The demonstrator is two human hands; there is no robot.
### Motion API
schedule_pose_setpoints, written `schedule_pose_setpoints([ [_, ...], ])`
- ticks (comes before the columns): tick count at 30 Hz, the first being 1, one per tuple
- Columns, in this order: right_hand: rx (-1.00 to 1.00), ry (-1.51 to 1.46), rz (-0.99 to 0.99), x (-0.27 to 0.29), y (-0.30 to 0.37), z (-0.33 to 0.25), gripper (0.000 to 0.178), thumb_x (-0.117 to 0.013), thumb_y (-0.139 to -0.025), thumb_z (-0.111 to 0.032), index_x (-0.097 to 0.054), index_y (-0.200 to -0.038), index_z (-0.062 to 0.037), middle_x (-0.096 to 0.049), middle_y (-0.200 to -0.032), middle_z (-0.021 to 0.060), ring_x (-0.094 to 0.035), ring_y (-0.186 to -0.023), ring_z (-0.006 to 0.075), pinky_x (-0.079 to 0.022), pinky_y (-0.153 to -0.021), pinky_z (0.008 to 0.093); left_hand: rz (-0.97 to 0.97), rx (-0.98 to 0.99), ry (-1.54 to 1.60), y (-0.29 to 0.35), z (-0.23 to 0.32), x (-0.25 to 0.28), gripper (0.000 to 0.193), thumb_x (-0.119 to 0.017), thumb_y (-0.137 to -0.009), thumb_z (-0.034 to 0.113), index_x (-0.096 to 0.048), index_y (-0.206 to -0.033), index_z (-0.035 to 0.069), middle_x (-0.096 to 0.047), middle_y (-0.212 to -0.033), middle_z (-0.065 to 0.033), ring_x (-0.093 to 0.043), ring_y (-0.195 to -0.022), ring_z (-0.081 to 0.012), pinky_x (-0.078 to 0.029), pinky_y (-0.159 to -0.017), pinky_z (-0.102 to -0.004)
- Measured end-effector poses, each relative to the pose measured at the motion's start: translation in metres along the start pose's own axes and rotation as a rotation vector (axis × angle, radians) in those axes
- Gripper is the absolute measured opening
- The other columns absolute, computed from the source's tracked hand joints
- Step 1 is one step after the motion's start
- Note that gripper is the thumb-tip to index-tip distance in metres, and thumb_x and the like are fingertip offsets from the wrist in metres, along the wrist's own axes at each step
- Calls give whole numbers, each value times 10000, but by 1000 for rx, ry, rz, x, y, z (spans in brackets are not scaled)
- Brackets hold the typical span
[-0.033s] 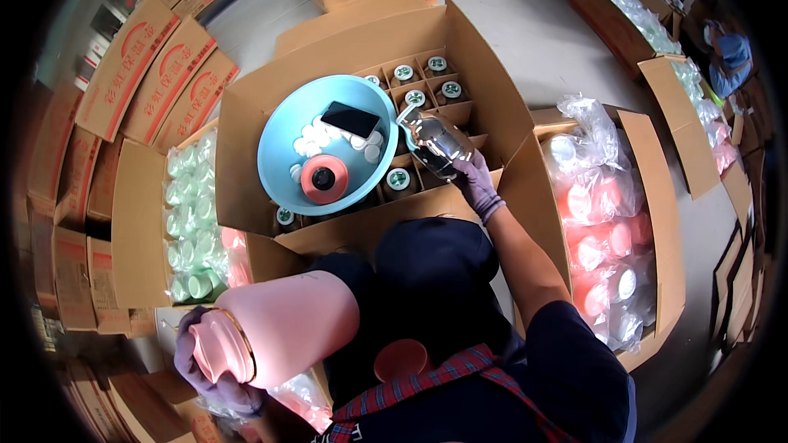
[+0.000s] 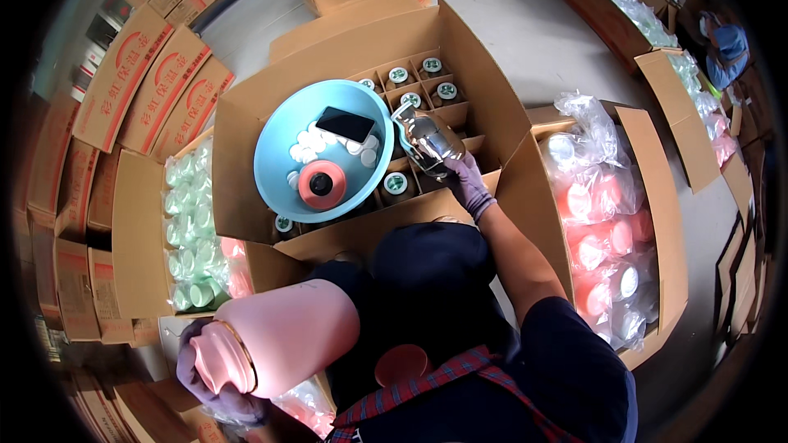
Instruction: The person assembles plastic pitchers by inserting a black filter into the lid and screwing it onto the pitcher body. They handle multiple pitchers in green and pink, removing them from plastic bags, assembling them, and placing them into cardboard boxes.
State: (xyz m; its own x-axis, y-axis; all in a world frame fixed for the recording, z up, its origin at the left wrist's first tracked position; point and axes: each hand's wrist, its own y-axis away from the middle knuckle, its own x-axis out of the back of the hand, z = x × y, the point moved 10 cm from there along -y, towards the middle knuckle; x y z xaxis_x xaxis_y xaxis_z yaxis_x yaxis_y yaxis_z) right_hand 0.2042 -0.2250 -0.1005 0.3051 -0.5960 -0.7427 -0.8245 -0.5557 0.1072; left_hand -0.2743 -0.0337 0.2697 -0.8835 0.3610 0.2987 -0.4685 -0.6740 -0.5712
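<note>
A pink thermos body [image 2: 300,330] lies tilted across my lap, its threaded neck and gold-coloured ring toward the left. My left hand [image 2: 215,390], in a purple glove, is closed around that neck end. My right hand [image 2: 469,187], gloved too, grips one end of a shiny silvery flask liner [image 2: 432,141], whose thin pale tip points up and left. The liner is above a divided carton [image 2: 501,107], where several liners with green-and-white tops stand in compartments. Beside it a light-blue basin [image 2: 269,180] holds white discs [image 2: 309,146], a black-screened phone [image 2: 345,125] and a pink ring-shaped part [image 2: 321,186] with a black centre.
A round pink piece [image 2: 402,364] sits at my lap. On the left a carton [image 2: 135,238] holds bagged green cups [image 2: 190,238]; on the right another carton [image 2: 669,238] holds bagged pink parts [image 2: 593,250]. Stacked cartons [image 2: 123,82] line the far left. A person [image 2: 726,49] is at far right.
The whole view has shifted slightly. Both hands keep their hold on the pink thermos body and the silvery flask liner.
</note>
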Motion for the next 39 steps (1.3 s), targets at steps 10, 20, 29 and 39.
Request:
schedule_pose_setpoints([
  [10, -206, 1416, 133, 16, -13, -1, 1038, -906, -600, -472, -473, -1371, 71, -633, -1272, 229, -611, -1189, 342, -467, -1033, 390, 23, -104, 2, -7, 15, -21, 405, -515, -998, 319, -497, -1311, 63, -599, -1305, -165, -605, -1144, -291, -502, -1000, -441],
  [20, -87, 1161, 10, 58, -30, -4, 865, -907, -646, -347, -528, -1349, -16, -676, -1235, 177, -654, -1152, 313, -509, -984, 370, -130, -239, -9, -6, 35, -37, 336, -517, -978, 273, -532, -1279, 123, -586, -1274, -212, -599, -1111, -321, -496, -965, -453],
  [29, -172, 1924, 161, 32, -1, -19, 660, -672, -831, -271, -474, -1425, -61, -657, -1198, 251, -611, -1173, 398, -487, -1015, 454, -105, -379, 130, -1, 25, -40, 771, -745, -613, 330, -507, -1292, 55, -600, -1202, -308, -642, -1035, -430, -522, -902, -505],
  [39, 447, 1803, 4, -106, 1, -84, 235, -626, -878, -167, -684, -1096, -98, -696, -997, 173, -673, -958, 363, -543, -835, 461, -214, -330, 279, 0, 33, -45, 837, -838, -708, 593, -555, -1341, 125, -494, -1415, -216, -528, -1260, -386, -461, -1012, -502],
])
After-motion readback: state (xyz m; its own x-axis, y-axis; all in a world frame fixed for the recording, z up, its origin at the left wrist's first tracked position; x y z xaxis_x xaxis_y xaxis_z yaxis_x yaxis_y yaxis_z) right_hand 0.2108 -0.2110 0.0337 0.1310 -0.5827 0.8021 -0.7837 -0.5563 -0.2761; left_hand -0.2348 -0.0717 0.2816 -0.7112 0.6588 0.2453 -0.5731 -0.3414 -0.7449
